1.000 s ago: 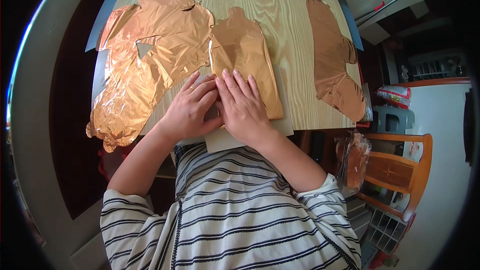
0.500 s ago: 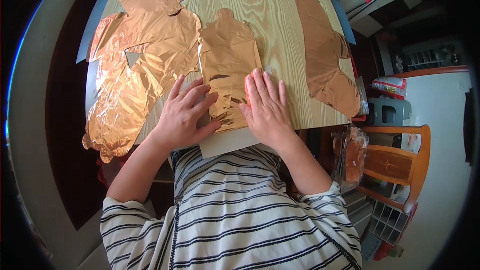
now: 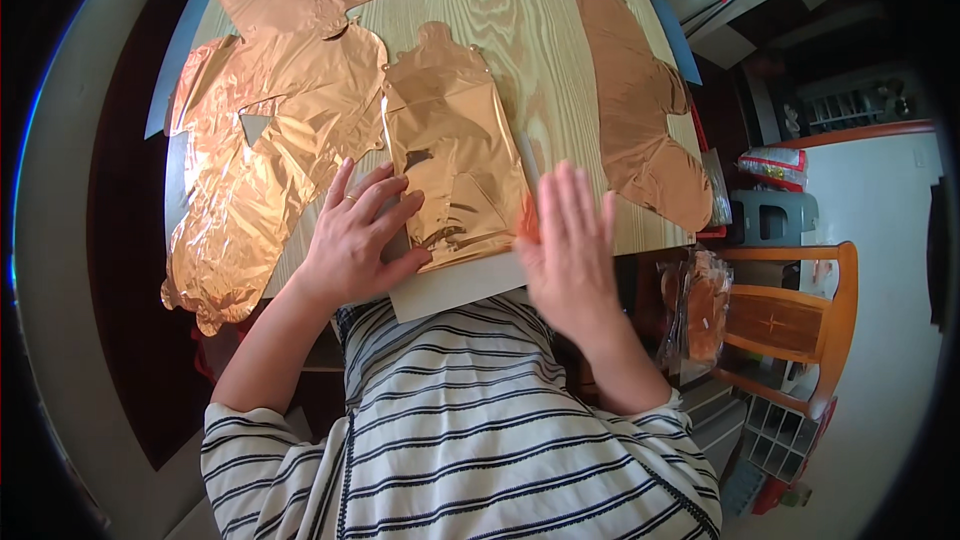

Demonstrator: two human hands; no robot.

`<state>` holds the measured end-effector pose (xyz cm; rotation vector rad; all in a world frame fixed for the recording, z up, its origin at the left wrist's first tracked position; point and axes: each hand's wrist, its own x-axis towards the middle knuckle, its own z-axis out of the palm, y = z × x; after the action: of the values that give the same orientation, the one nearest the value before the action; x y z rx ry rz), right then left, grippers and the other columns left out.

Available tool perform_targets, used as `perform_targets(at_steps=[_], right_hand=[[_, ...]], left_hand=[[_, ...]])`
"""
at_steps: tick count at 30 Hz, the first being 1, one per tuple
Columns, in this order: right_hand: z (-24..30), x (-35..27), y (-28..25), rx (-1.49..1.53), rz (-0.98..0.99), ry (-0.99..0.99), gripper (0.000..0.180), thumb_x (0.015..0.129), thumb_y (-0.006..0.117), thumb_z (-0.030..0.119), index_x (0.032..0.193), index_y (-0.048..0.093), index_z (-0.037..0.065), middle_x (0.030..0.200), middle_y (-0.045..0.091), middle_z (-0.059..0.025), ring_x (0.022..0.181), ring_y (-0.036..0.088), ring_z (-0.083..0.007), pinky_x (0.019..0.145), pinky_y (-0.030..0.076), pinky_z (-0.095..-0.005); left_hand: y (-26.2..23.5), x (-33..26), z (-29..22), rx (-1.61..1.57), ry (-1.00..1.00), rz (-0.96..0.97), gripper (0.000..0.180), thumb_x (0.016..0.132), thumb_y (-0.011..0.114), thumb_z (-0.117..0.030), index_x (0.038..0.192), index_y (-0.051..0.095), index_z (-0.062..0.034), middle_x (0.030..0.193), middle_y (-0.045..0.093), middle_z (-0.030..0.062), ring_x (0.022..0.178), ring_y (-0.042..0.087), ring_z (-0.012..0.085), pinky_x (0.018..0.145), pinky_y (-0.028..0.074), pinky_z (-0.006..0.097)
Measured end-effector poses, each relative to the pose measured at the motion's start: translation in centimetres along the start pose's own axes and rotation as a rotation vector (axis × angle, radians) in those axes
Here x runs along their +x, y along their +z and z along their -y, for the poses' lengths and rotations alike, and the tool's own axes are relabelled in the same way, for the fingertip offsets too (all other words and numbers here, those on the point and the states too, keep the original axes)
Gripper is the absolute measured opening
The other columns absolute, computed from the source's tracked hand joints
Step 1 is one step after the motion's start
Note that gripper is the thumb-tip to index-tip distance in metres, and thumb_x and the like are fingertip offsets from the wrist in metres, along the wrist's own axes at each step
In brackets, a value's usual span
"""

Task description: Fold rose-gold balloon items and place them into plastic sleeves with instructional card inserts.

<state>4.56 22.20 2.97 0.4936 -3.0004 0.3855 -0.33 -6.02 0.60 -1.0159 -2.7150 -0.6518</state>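
Right hand [image 3: 568, 240] now off folded foil [image 3: 455, 165]

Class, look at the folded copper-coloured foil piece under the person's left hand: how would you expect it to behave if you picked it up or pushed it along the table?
The folded foil piece looks thin and creased, so it would probably flop and feel very light. Its glossy surface suggests it may slide easily on the wooden table; the left hand lies flat on its edge. The wrinkles hint that it creases readily.

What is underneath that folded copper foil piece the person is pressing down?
A pale flat board shows beneath the folded foil piece, sticking out at its near edge, with the wooden table below. The left hand covers the foil's near-left corner; the blurred right hand hides its right edge.
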Motion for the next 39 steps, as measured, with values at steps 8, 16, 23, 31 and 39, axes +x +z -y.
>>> perform_targets(at_steps=[8, 16, 23, 31, 39], right_hand=[[1.4, -2.2, 3.5, 0.034, 0.081, -0.107, 0.088, 0.095, 0.061, 0.046, 0.157, 0.027, -0.006, 0.168, 0.02, -0.0232, 0.157, 0.016, -0.0375, 0.125, 0.007, -0.0583], [0.0, -3.1, 2.7, -0.003, 0.085, -0.052, 0.089, 0.098, 0.053, 0.054, 0.161, 0.023, -0.001, 0.168, 0.02, -0.0224, 0.155, 0.019, -0.0415, 0.123, 0.009, -0.0631], [5.5, -2.1, 3.8, 0.082, 0.057, -0.318, 0.073, 0.096, 0.057, 0.052, 0.146, 0.05, 0.0, 0.16, 0.037, -0.022, 0.15, 0.03, -0.0414, 0.122, 0.018, -0.0613], [0.1, -2.3, 2.2, -0.077, -0.16, -0.228, 0.046, 0.09, 0.07, 0.034, 0.124, 0.065, 0.004, 0.145, 0.054, -0.0194, 0.139, 0.045, -0.0401, 0.118, 0.029, -0.0607], [0.6, 0.6, 2.8, 0.029, -0.266, -0.53, 0.028, 0.085, 0.066, 0.018, 0.107, 0.07, 0.0, 0.122, 0.066, -0.0176, 0.12, 0.06, -0.0343, 0.113, 0.039, -0.0558]], left_hand=[[-0.2, 0.3, -0.2, 0.004, 0.01, -0.005, 0.058, 0.078, 0.081, -0.041, 0.124, 0.068, -0.01, 0.127, 0.062, 0.0118, 0.132, 0.055, 0.0337, 0.12, 0.026, 0.059], [-0.2, 0.0, -0.2, 0.011, -0.011, 0.009, 0.061, 0.074, 0.084, -0.039, 0.127, 0.069, -0.0116, 0.13, 0.063, 0.0108, 0.133, 0.056, 0.0326, 0.122, 0.024, 0.057], [-0.2, 0.0, -0.1, 0.021, 0.009, -0.005, 0.057, 0.08, 0.079, -0.044, 0.126, 0.068, -0.0107, 0.128, 0.062, 0.0118, 0.133, 0.054, 0.0325, 0.12, 0.026, 0.06], [0.0, -0.1, 0.1, 0.003, -0.015, -0.005, 0.061, 0.074, 0.083, -0.042, 0.125, 0.069, -0.0118, 0.128, 0.064, 0.0116, 0.133, 0.055, 0.0325, 0.121, 0.023, 0.059], [0.0, 0.0, 0.2, 0.008, 0.006, -0.019, 0.057, 0.078, 0.08, -0.044, 0.124, 0.069, -0.0124, 0.125, 0.064, 0.0106, 0.131, 0.056, 0.0309, 0.12, 0.025, 0.06]])
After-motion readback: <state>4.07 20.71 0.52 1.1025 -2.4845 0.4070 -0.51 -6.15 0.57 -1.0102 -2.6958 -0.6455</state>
